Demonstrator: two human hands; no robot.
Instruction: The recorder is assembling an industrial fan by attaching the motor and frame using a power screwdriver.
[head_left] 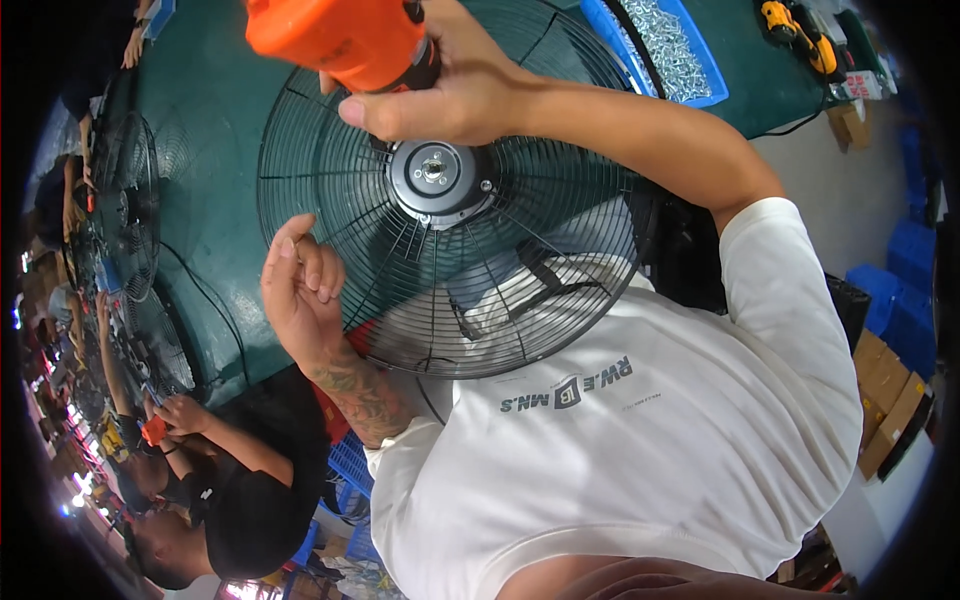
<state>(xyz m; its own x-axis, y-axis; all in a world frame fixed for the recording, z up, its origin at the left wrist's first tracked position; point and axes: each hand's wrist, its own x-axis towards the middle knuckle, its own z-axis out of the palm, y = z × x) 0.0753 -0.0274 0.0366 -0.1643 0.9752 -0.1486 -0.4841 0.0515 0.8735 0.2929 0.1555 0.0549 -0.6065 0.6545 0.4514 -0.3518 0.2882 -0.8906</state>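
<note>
A round dark wire fan guard lies on the green table, with a grey motor hub at its middle. My right hand grips an orange power screwdriver just above the hub; the tool's tip is hidden behind the hand. At the guard's left rim, my left hand is raised with its fingers curled toward the palm. I see nothing in it, and whether it touches the wires I cannot tell.
A blue bin of silver screws and a yellow drill sit at the table's far right. More fan guards lie to the left. A co-worker in black works at the lower left. Cardboard boxes and blue crates stand at the right.
</note>
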